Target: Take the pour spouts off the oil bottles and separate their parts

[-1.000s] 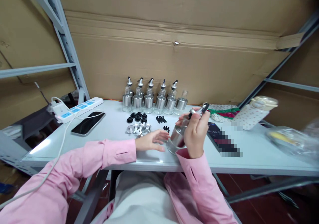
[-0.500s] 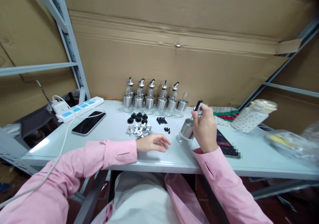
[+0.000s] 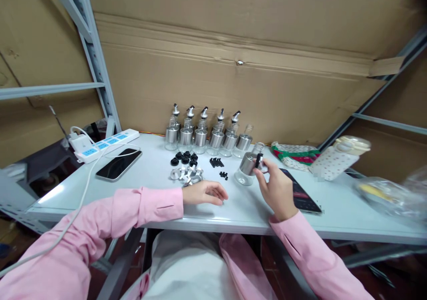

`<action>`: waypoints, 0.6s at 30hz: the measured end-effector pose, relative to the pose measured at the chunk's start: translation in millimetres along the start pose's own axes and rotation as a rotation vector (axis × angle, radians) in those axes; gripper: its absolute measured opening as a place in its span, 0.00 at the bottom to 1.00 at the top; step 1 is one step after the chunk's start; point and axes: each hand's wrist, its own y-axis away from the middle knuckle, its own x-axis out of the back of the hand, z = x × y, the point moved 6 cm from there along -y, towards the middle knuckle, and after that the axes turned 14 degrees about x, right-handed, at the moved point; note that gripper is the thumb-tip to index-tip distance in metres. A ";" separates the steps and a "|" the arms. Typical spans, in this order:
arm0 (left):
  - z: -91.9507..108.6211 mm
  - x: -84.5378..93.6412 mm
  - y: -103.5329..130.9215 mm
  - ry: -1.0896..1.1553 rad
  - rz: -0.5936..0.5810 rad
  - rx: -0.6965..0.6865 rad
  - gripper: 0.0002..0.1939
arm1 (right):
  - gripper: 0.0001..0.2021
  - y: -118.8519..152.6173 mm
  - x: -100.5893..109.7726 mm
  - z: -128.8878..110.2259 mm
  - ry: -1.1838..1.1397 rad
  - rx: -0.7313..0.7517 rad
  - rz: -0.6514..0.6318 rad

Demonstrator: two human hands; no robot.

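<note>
My right hand [image 3: 276, 189] pinches a small black spout piece [image 3: 257, 160] against the side of a glass bottle with a steel sleeve [image 3: 246, 169], which stands on the white table [image 3: 153, 193]. My left hand [image 3: 205, 192] rests on the table with loosely curled fingers and holds nothing. Just beyond it lie silver caps [image 3: 187, 174], black stoppers [image 3: 183, 158] and small black pieces [image 3: 216, 161]. A row of like bottles [image 3: 203, 136] stands at the back; the rightmost one [image 3: 245, 139] has no spout.
A phone [image 3: 118, 163] and a cabled power strip [image 3: 103, 143] lie at the left. Right of my hand are a second phone [image 3: 302, 195], a patterned cloth [image 3: 293, 151], a spotted flask [image 3: 336, 158] and a plastic bag [image 3: 390, 193]. Cardboard walls the back.
My right hand has carried the bottle from near my chest out onto the table and set it upright. The hand has dropped from the bottle's top to its side. My left hand has barely moved.
</note>
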 end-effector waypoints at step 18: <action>-1.7 0.1 -1.4 0.015 0.020 0.014 0.16 | 0.11 -42.0 -111.5 98.9 -0.824 -1.023 -0.031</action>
